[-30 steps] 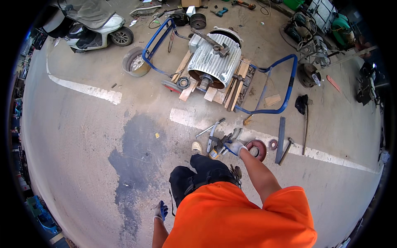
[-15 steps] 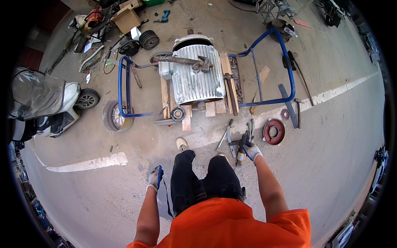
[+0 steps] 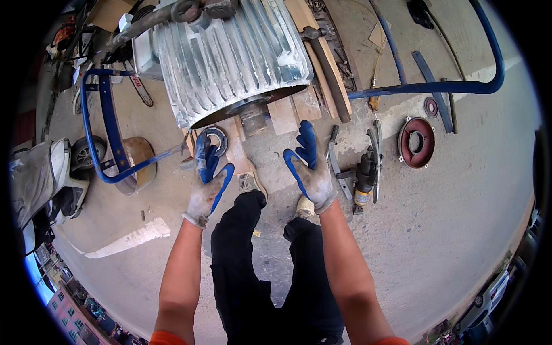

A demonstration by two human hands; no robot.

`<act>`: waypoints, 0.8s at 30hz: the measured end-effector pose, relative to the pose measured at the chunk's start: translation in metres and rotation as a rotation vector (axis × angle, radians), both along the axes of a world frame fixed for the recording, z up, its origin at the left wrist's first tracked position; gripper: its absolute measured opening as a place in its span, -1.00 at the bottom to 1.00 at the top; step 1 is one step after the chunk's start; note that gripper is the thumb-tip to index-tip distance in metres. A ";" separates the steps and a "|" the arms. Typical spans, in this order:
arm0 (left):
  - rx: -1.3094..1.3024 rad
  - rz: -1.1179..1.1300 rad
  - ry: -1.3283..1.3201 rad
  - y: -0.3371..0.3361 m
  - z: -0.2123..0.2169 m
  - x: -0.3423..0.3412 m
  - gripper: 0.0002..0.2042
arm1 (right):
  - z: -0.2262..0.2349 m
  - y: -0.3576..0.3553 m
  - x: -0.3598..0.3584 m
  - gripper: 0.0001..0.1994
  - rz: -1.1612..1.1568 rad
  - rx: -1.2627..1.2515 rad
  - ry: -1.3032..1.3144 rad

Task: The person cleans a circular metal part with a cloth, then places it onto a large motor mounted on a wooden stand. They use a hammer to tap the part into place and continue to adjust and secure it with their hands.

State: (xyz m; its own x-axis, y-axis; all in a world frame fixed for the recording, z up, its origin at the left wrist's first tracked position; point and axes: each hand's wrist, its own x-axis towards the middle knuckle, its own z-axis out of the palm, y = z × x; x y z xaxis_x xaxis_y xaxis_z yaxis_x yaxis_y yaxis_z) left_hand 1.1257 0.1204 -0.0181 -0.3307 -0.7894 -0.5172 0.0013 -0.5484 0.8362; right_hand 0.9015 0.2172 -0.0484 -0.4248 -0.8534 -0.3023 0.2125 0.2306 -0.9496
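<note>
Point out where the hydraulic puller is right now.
In the head view, the hydraulic puller lies on the concrete floor, right of the person's right hand, between that hand and the red flanged ring.

Mechanical workshop
Shown by a finned electric motor [image 3: 233, 63], hydraulic gear puller [image 3: 364, 175], ball bearing [image 3: 223, 138], hammer [image 3: 330, 77] and worn concrete floor [image 3: 425, 230].

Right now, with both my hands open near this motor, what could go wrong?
The long-handled hammer lying across the motor might slide off if bumped. Your left hand or right hand could get pinched if the motor shifted. The puller on the floor might trip your right foot.
</note>
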 end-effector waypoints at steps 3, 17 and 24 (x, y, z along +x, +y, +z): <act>0.129 0.142 -0.128 -0.018 -0.037 -0.003 -0.18 | -0.039 -0.042 -0.011 -0.20 0.052 -0.191 0.061; -0.662 0.138 -0.308 -0.066 -0.086 -0.059 -0.48 | -0.096 -0.144 -0.016 -0.58 -0.005 -0.468 0.257; -1.248 -0.157 -0.755 -0.113 -0.122 -0.037 -0.65 | -0.131 -0.180 -0.030 -0.60 0.020 -0.681 0.572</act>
State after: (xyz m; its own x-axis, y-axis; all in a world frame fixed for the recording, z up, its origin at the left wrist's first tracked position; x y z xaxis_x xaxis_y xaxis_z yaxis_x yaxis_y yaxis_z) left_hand 1.0891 0.0074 -0.1397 -0.4201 -0.8268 0.3741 -0.6326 0.5624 0.5324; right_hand 0.8714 0.0370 -0.1794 -0.3378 -0.7794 0.5277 -0.3344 -0.4247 -0.8413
